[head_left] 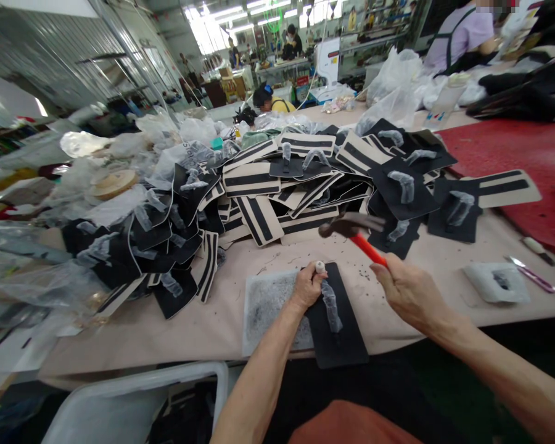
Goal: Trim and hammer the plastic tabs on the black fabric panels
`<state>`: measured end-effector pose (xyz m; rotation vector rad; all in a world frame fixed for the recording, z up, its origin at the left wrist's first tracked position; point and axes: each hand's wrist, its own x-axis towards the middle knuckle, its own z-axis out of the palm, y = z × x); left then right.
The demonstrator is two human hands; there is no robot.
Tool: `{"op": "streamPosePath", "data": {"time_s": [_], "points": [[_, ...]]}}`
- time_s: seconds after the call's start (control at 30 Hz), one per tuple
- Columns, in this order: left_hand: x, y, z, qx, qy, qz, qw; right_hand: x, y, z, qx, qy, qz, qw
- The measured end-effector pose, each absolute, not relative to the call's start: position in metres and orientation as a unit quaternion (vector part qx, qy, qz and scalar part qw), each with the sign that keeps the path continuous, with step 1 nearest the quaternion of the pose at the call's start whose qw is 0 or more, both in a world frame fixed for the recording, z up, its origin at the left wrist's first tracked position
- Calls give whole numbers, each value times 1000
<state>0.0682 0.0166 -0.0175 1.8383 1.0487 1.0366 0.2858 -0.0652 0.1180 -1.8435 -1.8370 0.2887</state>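
Two hands: left hand [308, 285] pinching a white-tipped tool [320, 267]; right hand [404, 288] gripping a raised orange-handled hammer [368, 248].
Black panel [349, 327]: at the table's [203, 333] near edge, overlapping a speckled board [272, 308], wrapped handle [331, 305] uppermost.
Hammer blow: best square on the tip, fingers low, panel flat.

Tube lights [229, 12] and bright windows [204, 34] glow at the back; the left wall [58, 58] seems corrugated, though blurred.
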Motion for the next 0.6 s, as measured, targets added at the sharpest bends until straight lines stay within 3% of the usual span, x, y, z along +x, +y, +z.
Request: {"op": "streamPosePath", "data": {"time_s": [0.07,0.13,0.3,0.47,0.6], "points": [[68,17,-18,727,416,398,375,287,-65,121,-661,-729,72,161],[68,17,-18,730,419,393,371,286,-64,125,-646,-752,62,118],[67,16,-20,726,416,395,379,281,-64,132,-673,-693,37,254],[66,16,-20,734,415,386,375,286,-66,119,-647,-747,81,133],[66,16,-21,727,416,393,381,286,-66,119,-680,-694,58,228]]}}
